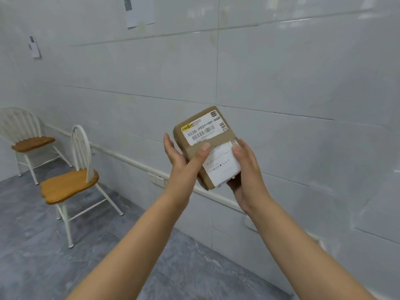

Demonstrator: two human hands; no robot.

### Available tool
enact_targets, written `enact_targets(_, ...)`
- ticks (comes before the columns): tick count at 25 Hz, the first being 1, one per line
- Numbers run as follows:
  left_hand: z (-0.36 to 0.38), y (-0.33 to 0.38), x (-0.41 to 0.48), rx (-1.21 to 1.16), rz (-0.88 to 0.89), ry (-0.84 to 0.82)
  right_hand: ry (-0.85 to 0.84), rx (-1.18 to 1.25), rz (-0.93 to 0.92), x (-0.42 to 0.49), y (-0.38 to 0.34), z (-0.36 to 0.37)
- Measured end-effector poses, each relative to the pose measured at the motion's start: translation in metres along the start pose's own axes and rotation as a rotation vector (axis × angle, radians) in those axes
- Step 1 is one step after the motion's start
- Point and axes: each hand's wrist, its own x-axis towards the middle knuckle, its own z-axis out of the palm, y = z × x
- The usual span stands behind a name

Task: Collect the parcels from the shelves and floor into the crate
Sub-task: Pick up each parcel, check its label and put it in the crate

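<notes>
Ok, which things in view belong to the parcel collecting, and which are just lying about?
Job: brown parcel, gripped between left hand and right hand. No crate in view.
Lying about: near chair, far chair, papers on the wall, wall sockets.

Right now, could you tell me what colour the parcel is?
The parcel is brown with white labels; head view.

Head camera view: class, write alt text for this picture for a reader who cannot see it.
A left hand and a right hand hold a small brown parcel with white labels up before a pale tiled wall. At the left, two white chairs with wooden seats stand on a grey floor.
</notes>
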Motion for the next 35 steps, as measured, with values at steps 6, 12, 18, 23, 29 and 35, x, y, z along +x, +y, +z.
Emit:
enact_targets(6,0.036,-0.018,0.005,-0.073,0.022,-0.322,0.212,0.003,-0.198,-0.035,-0.016,-0.025)
enact_targets(12,0.086,-0.040,0.006,-0.164,-0.054,-0.662,0.415,-0.367,-0.303,-0.084,-0.045,-0.084)
enact_targets(18,0.153,-0.054,-0.047,-0.234,-0.166,-1.018,0.479,-0.436,-0.430,-0.166,-0.070,-0.129)
enact_targets(23,0.228,-0.044,-0.121,-0.276,-0.169,-1.148,0.615,-0.466,-0.503,-0.249,-0.106,-0.172)
enact_targets(29,0.336,-0.021,-0.233,-0.357,-0.161,-1.266,0.785,-0.493,-0.576,-0.371,-0.161,-0.239)
enact_targets(35,0.448,-0.003,-0.364,-0.421,-0.182,-1.397,0.971,-0.535,-0.632,-0.512,-0.214,-0.305)
